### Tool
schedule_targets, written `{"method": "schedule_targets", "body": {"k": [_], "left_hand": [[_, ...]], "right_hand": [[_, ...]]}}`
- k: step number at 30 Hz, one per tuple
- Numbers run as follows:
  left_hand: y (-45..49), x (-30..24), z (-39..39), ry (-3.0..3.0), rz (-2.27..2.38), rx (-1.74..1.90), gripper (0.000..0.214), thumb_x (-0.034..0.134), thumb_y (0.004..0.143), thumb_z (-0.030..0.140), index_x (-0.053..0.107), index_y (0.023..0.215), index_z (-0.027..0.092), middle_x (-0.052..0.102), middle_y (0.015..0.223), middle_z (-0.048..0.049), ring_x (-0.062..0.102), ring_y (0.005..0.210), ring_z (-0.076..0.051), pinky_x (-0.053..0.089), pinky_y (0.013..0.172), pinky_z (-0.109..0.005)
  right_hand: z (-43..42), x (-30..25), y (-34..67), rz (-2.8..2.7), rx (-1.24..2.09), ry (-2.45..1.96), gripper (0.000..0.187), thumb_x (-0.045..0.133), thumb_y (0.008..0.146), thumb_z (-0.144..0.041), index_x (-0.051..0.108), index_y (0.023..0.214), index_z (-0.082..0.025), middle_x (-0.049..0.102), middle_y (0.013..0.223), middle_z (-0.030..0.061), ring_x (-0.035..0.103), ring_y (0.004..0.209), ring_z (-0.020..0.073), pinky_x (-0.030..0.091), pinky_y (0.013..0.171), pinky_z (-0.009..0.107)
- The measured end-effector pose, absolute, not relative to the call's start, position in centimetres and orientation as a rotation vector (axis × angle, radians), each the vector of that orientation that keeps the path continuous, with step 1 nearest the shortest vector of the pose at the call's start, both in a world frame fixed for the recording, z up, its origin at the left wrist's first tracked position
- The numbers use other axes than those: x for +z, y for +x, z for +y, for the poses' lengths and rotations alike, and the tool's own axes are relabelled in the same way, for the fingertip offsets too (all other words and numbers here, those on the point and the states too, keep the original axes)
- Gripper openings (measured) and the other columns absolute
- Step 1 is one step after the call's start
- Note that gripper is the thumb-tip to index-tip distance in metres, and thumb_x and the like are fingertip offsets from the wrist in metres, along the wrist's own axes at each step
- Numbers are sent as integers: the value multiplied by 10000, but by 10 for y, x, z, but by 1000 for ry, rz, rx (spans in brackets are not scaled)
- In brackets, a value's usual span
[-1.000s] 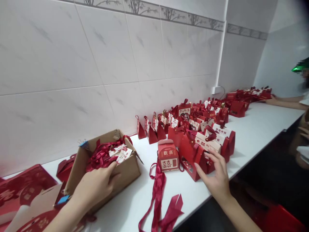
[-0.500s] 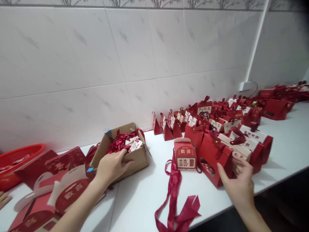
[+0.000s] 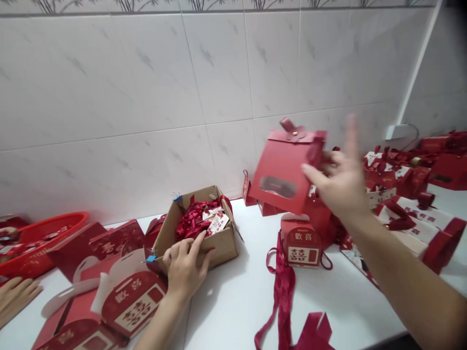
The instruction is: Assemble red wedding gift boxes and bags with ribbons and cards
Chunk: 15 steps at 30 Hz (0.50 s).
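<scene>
My right hand [image 3: 339, 187], smeared by motion, grips a red gift box [image 3: 280, 165] by its side, one finger pointing up. The gift box hangs tilted above the table and has a clear window and a ribbon bow on top. My left hand [image 3: 186, 267] holds the near rim of an open cardboard box [image 3: 226, 247], fingers over the edge. Inside lie dark red ribbons [image 3: 191, 218] and printed tags [image 3: 218, 222]. Between the hands stands a small red candy box [image 3: 299, 236], with a long ribbon [image 3: 284, 287] trailing beside it.
Unclosed red candy boxes [image 3: 127, 301] stand at the left front. Behind them is a red plastic basin [image 3: 69, 226]. Another person's hand [image 3: 18, 296] rests at the left edge. Many finished gift boxes [image 3: 397, 170] crowd the right side, below a tiled wall [image 3: 146, 87].
My right hand has lifted the red gift box off the table, up and to the left. My left hand stays at the cardboard box's rim. The view has shifted left.
</scene>
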<state>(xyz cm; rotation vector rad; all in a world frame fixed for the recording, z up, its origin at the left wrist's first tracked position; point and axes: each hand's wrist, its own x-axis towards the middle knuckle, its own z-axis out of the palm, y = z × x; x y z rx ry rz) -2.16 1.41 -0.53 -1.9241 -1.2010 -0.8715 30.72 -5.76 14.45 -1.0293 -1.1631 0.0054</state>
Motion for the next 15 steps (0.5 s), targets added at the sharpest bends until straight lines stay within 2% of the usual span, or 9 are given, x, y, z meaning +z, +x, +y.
{"method": "schedule_targets", "body": {"k": [2,5,8,10,12,15], "left_hand": [[-21,-4,11,-1947,-1245,-851,368,558,881,354,637,1210,210,639,940,-105,538,911,-264,337,856,-402],[-19,-3,8,-1981,-1286,-829,367,537,892,350,638,1217,211,644,951,-112,535,926,-273,330,872,-413],[-20,-3,8,-1987,-1291,-844,377,542,888,367,631,1229,234,643,944,-100,533,921,-268,327,867,-405],[-21,-3,9,-1985,-1263,-867,380,553,882,362,630,1231,233,638,934,-95,534,910,-260,328,855,-393],[-20,-3,8,-1979,-1241,-894,374,560,880,343,634,1227,222,634,926,-96,534,902,-258,326,849,-392],[-19,-3,7,-1986,-1251,-908,361,551,887,320,636,1222,214,632,925,-98,528,898,-256,326,848,-396]], "right_hand": [[-11,149,286,-1238,-45,-1174,940,593,775,-171,29,1520,-271,599,1098,68,616,939,214,535,819,374],[49,128,256,-1333,-33,-1517,832,546,797,-131,105,1501,-190,460,1291,150,511,1143,253,441,973,375],[86,87,225,-1313,73,-1697,636,513,792,-62,294,1389,-53,420,1306,215,454,1205,275,403,1006,365],[98,59,208,-1298,145,-1806,512,533,807,-66,404,1302,-50,451,1288,197,463,1196,274,406,1004,390],[104,35,199,-1270,207,-1916,421,575,851,-156,471,1255,-98,484,1277,147,476,1187,267,411,997,447],[105,11,199,-1226,282,-2029,404,590,891,-324,506,1246,-152,516,1258,105,522,1135,246,451,949,470]]}}
